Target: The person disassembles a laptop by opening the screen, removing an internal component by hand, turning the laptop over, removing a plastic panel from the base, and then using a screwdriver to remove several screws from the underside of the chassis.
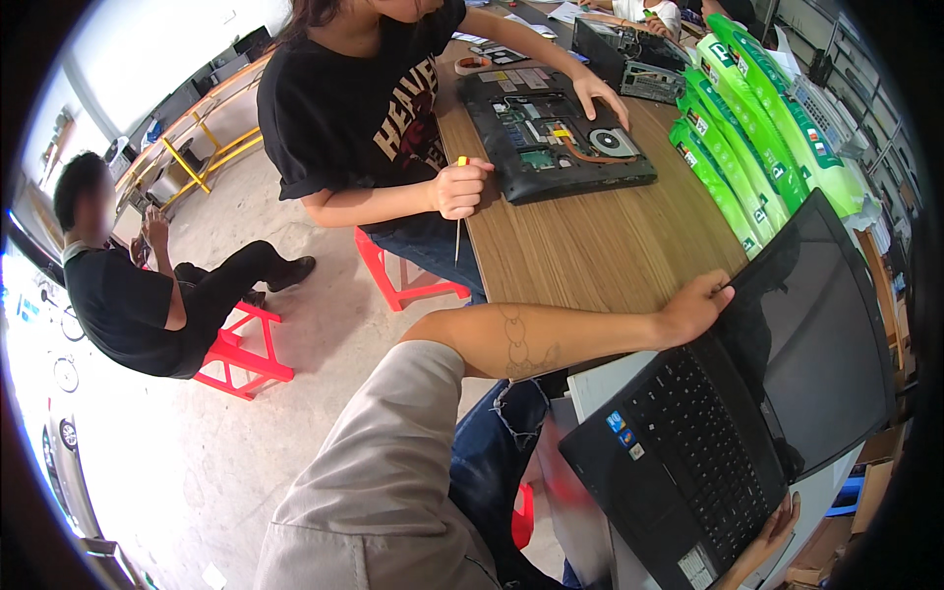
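Observation:
An open black laptop lies tilted across the lower right, its keyboard facing up and its dark screen leaning back. My left hand grips the near-left edge of the screen, thumb on the rim. At the opposite side, my right hand holds the laptop's edge near the hinge; part of that hand is hidden beneath it. A pale surface shows under the laptop.
Across the wooden table, a person with a screwdriver rests a hand on an upturned, opened laptop. Green packages stand right of it, before an opened computer case. Another person sits on a red stool.

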Available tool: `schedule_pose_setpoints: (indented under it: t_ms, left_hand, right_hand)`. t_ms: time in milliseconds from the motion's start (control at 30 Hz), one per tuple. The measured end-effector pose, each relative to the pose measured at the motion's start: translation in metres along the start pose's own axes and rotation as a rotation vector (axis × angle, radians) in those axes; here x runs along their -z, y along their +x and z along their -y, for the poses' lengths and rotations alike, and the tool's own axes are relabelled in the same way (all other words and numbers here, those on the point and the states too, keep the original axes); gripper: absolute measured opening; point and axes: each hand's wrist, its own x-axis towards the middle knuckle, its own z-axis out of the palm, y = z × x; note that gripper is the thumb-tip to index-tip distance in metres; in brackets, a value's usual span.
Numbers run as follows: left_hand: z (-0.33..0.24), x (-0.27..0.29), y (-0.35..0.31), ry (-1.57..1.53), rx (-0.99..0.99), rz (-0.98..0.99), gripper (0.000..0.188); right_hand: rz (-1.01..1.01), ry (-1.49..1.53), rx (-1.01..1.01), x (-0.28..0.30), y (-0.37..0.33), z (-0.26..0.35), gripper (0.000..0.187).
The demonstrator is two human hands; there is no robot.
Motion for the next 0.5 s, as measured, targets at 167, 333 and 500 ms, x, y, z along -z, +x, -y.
schedule_pose_setpoints:
  t_ms: [167, 333, 500]
  left_hand:
    - [-0.006, -0.002, -0.003, 0.003, -0.004, -0.027, 0.02]
    - [-0.007, 0.001, -0.004, 0.028, 0.022, -0.016, 0.021]
    - [-0.011, -0.008, -0.001, 0.027, 0.034, 0.004, 0.021]
  right_hand:
    - [0.004, -0.066, 0.012, 0.002, 0.0, 0.002, 0.049]
    - [-0.015, -0.077, -0.012, -0.004, -0.002, 0.009, 0.052]
    - [-0.016, -0.021, -0.016, 0.005, -0.006, 0.016, 0.054]
